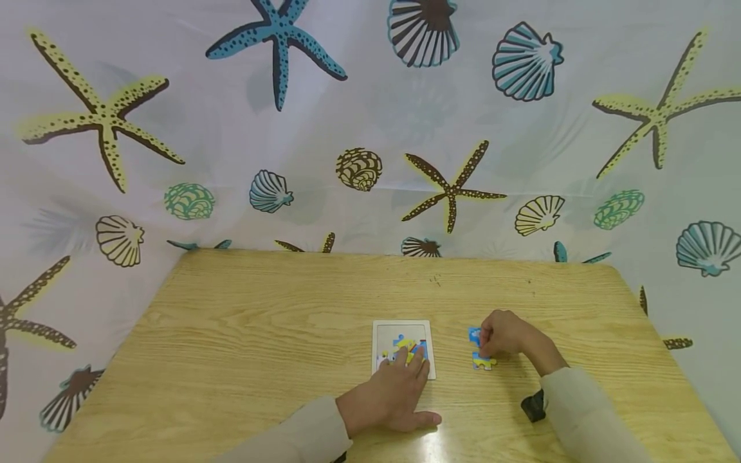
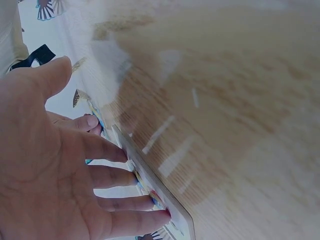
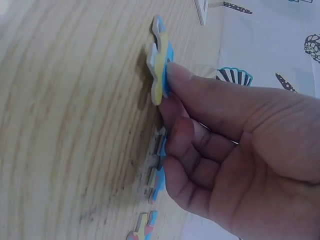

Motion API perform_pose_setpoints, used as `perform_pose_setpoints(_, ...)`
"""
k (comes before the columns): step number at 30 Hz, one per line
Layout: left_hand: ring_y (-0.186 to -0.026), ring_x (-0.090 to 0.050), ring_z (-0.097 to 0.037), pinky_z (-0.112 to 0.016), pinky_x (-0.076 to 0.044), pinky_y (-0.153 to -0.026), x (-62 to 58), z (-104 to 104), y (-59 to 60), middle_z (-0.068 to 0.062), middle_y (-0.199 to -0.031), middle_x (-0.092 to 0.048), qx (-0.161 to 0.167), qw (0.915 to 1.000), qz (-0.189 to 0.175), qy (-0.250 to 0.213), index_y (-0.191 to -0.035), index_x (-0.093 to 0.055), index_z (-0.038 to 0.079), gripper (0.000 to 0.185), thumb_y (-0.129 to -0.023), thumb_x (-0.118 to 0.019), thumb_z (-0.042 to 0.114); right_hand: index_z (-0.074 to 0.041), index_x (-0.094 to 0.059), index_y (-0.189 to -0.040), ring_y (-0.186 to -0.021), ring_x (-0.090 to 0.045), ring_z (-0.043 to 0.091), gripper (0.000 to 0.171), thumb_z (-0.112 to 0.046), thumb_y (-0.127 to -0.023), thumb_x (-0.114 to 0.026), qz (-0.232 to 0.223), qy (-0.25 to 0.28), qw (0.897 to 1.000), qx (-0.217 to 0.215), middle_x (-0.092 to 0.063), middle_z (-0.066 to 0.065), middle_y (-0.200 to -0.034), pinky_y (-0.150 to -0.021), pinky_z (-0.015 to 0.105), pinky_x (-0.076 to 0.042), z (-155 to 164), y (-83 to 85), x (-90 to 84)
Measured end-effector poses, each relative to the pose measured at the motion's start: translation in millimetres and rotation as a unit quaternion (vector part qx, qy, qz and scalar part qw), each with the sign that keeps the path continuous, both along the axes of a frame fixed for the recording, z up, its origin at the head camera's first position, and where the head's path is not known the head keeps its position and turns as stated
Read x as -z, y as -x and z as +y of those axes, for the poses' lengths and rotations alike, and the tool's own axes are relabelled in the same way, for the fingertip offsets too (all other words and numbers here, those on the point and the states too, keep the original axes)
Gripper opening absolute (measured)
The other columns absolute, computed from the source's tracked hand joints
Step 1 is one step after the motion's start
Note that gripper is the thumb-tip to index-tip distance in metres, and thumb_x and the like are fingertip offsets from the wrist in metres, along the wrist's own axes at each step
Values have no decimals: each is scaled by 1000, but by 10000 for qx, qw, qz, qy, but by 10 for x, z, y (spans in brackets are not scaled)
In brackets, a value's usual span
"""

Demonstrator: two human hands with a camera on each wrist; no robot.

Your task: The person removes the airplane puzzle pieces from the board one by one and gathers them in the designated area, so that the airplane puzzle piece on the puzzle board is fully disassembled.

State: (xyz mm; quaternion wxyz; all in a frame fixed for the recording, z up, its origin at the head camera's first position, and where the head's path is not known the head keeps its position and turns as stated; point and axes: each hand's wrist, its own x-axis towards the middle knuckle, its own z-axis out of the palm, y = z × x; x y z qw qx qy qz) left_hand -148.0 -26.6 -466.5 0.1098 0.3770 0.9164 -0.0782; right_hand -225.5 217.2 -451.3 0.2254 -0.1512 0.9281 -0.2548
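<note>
A square puzzle tray [image 1: 402, 323] with a pale rim lies on the table, partly filled with yellow, blue and white pieces [image 1: 405, 344]. My left hand [image 1: 396, 392] rests its outstretched fingertips on the tray's near part and covers some of the pieces. In the left wrist view those fingers reach over the tray's edge [image 2: 155, 185]. To the right, my right hand [image 1: 506, 334] pinches a yellow and blue puzzle piece [image 3: 161, 62] between thumb and forefinger, at or just above the table. A blue puzzle piece [image 1: 474, 335] lies just beyond it, partly behind the fingers.
Several more loose pieces lie in a row under the right hand, among them a yellow and pink one [image 3: 141, 229]. The wooden table [image 1: 260, 308] meets a cloth [image 1: 324, 128] printed with starfish and shells. A black wrist device [image 1: 533, 406] hangs below the right sleeve.
</note>
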Motion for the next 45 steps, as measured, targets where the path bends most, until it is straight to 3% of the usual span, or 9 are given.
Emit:
perform_pose_setpoints(11,-124,-26,-35,-46,-41,-83,-4,8,-4,-12,-143,-20,-45,10000,-69,45,-137,-29,8,90,-77,-20,74,-9,-62,-66,-57,-45,13,12,-11,-73,-71,180,-120,9998,-18,-55,-3,-63,-53,27,-39,-5,4,7)
perform_pose_setpoints(22,-121,-29,-36,-49,-41,-82,40,-14,-28,-14,-139,-25,38,9996,260,-124,-136,-29,4,95,-75,-19,76,-10,-60,-64,-56,-47,13,14,-11,-77,-66,599,-54,9980,-202,-54,-3,-61,-52,27,-40,-51,66,-97)
perform_pose_setpoints(32,-122,-30,-35,-47,-41,-83,65,-31,-3,-15,-139,-27,68,9987,203,-459,-133,-35,2,87,-81,-13,70,-9,-61,-65,-51,-45,10,15,-15,-75,-69,688,123,9971,-291,-54,-4,-58,-50,25,-39,-255,78,-173)
perform_pose_setpoints(37,-123,-30,-32,-44,-40,-85,44,-41,-19,-18,-138,-29,248,9981,404,-405,-131,-37,0,89,-81,-12,69,-8,-61,-66,-50,-44,10,15,-14,-76,-68,688,204,9967,-378,-54,-3,-59,-49,25,-39,-383,95,-198)
perform_pose_setpoints(45,-124,-28,-31,-43,-38,-87,46,-19,-58,-18,-138,-28,168,9988,391,-254,-132,-35,-2,93,-79,-11,72,-8,-61,-66,-52,-46,10,13,-11,-77,-67,787,291,9947,-588,-54,-3,-60,-50,24,-40,-597,107,-126)
